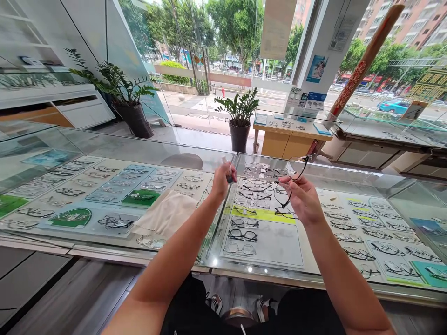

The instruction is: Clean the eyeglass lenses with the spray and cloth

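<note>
My left hand (220,180) is closed around a small bottle (229,177), whose pale top pokes out above the fingers; most of it is hidden by the hand. To the right, my right hand (303,197) pinches a pair of eyeglasses (295,178) with a thin dark frame, held up above the glass counter and tilted on its side. A white tag or sticker seems to show on one lens. A cream cleaning cloth (167,211) lies on the counter left of my left forearm. Between my forearms, several eyeglasses (242,234) sit in rows inside the display case.
The glass display counter (267,268) spans the width before me, with rows of frames on both sides. Two potted plants (239,136) stand beyond it. A wooden display table (293,132) is at the back right, near the shop window.
</note>
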{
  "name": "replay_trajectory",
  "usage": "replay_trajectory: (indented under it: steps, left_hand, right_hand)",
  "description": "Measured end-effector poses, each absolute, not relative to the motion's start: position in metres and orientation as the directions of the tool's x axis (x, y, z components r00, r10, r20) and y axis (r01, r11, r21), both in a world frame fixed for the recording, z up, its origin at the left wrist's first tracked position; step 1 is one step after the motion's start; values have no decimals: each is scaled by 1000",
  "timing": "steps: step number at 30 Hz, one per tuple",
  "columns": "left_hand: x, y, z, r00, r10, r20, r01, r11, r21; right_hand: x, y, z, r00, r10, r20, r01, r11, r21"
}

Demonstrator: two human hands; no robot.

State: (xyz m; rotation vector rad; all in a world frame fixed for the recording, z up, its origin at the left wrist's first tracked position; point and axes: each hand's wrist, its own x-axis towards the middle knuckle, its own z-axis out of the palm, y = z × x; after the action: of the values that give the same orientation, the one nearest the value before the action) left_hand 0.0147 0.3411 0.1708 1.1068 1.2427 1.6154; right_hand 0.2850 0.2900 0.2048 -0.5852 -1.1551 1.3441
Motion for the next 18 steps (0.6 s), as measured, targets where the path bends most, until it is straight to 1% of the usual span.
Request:
replay_trajectory:
  steps: [1, 2, 4, 6, 9, 13, 15, 18]
  left_hand:
    - [22, 333, 178, -157, 975, 154, -209, -186, 960]
    - [28, 324, 184, 12, 990, 137, -296, -127, 947]
    - [37, 310, 192, 283, 954, 100, -352, 7, 936]
    - [43, 302, 195, 432, 899, 68, -343, 94, 934]
    - [45, 299, 194, 489, 871, 46, -342, 143, 929]
    - [45, 300, 190, 501, 862, 76, -369, 134, 920]
    - [47, 301, 186, 493, 863, 111, -371, 92, 924]
    - [51, 304, 179, 408, 902, 142, -298, -15, 954]
  right_hand:
    - [284, 289, 205, -163, 936, 313, -420, 222, -880]
    - [283, 288, 205, -169, 932, 320, -402, 231, -886]
    - [280, 285, 205, -192, 930, 313, -374, 225, -900]
    - [276, 282, 204, -222, 929, 295, -362, 202, -910]
    - [271, 279, 203, -258, 925, 280, -369, 173, -913]
    - [266, 277, 199, -290, 930, 227, -352, 117, -929]
    - [264, 275, 195, -308, 930, 200, -319, 97, -943]
    - [259, 274, 188, -348, 924, 159, -279, 60, -959]
